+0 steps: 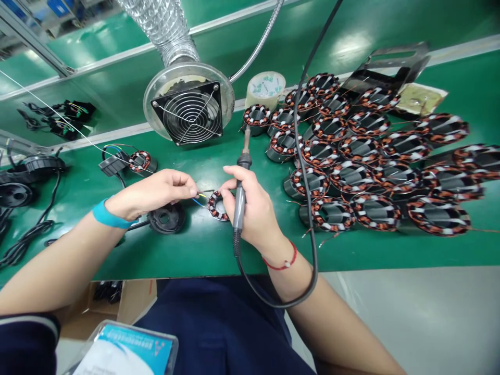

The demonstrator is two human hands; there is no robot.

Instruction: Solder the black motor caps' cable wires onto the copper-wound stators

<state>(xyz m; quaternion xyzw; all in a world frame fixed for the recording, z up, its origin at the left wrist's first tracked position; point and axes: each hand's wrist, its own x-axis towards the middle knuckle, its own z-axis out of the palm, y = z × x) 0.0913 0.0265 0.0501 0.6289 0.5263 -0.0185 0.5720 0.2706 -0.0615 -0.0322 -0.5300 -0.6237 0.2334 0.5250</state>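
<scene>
Head view: your left hand (pixel 152 195) pinches its fingertips (pixel 192 187) closed on thin yellow and blue wires (pixel 201 199) leading to a copper-wound stator (pixel 217 206), which lies on the green workbench (pixel 187 255) just beside your right hand (pixel 250 208). Its fingers (pixel 234 179) wrap shut around a soldering iron (pixel 239 203). Rows of further stators (pixel 351 177) stand to the right; printing on the tape roll (pixel 265 86) and blue-topped packet (pixel 125 351) is unreadable.
</scene>
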